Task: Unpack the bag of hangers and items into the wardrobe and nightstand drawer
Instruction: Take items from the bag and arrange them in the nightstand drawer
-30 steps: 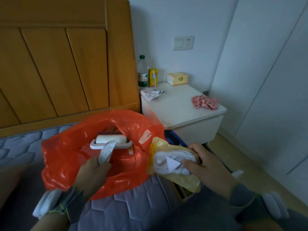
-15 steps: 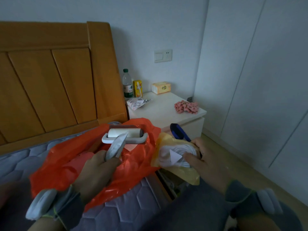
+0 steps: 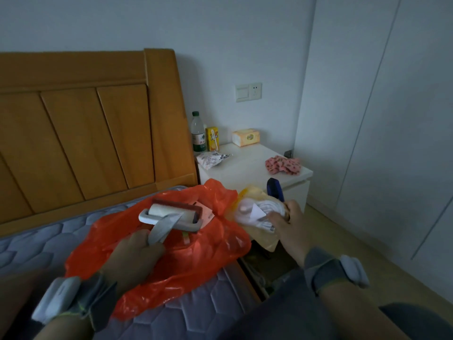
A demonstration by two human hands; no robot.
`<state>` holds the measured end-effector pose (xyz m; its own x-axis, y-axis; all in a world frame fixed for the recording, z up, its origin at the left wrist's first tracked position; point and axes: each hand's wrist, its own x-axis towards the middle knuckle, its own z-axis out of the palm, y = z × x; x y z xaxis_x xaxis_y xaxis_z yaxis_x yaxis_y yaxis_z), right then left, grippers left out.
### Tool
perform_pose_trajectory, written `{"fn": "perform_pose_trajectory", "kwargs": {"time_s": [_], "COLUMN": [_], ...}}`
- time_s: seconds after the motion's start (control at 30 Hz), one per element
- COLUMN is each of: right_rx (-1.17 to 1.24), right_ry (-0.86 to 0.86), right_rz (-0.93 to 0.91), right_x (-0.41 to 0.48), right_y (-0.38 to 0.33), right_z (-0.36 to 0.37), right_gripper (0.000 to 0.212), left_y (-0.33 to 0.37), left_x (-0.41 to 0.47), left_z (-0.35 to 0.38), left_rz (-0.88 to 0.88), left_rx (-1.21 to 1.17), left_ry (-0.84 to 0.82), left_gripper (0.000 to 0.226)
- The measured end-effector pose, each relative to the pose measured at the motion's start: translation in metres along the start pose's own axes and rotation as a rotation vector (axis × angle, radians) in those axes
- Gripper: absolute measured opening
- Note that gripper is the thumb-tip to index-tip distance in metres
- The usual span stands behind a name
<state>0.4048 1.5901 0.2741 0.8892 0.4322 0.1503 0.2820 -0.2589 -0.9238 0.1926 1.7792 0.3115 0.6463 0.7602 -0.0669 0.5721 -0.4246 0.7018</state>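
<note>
Wardrobe (image 3: pixel 382 119): white doors fill the right side, shut, nothing hung there yet. Bed: wooden headboard (image 3: pixel 85 133), quilted mattress (image 3: pixel 44 236) serving as the work surface. Nightstand (image 3: pixel 255 168) sits between headboard and wardrobe; top carries a green-capped bottle (image 3: pixel 198 133), yellow juice carton (image 3: pixel 212 138), tissue pack (image 3: pixel 246 137), printed packet (image 3: pixel 210 160) and pink cloth (image 3: pixel 283 164). Its drawer front looks closed from this angle; cannot confirm. Orange plastic bag (image 3: pixel 196 261) lies slumped on the mattress edge nearest the nightstand, mouth open toward the viewer, presumably so contents can be drawn out one at a time. Contents still visible: a reddish flat item and a paper tag near the mouth; deeper contents hidden by folds. Left hand (image 3: pixel 133 256): fingers closed around the grey handle of a lint roller (image 3: pixel 171 215), roller head lifted just above the bag mouth, i.e. on its way out. Right hand (image 3: pixel 288 227): fingers gripping a yellow pouch (image 3: pixel 259 217) holding white coiled material, held clear of the bag toward the nightstand; likely drawer-bound. A dark blue item (image 3: pixel 275 190) pokes up just behind the pouch; identity unclear. No hangers identifiable. Judgement: early to middle of unpacking.
</note>
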Motion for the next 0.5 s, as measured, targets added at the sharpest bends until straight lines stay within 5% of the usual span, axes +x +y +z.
{"fn": "perform_pose_trajectory", "kwargs": {"time_s": [0.13, 0.4, 0.5], "right_rx": [0.031, -0.002, -0.003], "right_ry": [0.039, 0.103, 0.162], "right_rz": [0.013, 0.027, 0.026], "right_x": [-0.004, 0.000, -0.001], "right_y": [0.002, 0.003, 0.001], "right_z": [-0.008, -0.035, -0.049], "right_gripper": [0.017, 0.018, 0.016], "left_y": [-0.001, 0.036, 0.048], "left_x": [0.001, -0.022, -0.023], "left_z": [0.010, -0.005, -0.007], "left_rz": [0.011, 0.184, 0.259], "left_rx": [0.085, -0.233, -0.249], "left_ry": [-0.106, -0.456, -0.436], "left_gripper": [0.020, 0.027, 0.038]}}
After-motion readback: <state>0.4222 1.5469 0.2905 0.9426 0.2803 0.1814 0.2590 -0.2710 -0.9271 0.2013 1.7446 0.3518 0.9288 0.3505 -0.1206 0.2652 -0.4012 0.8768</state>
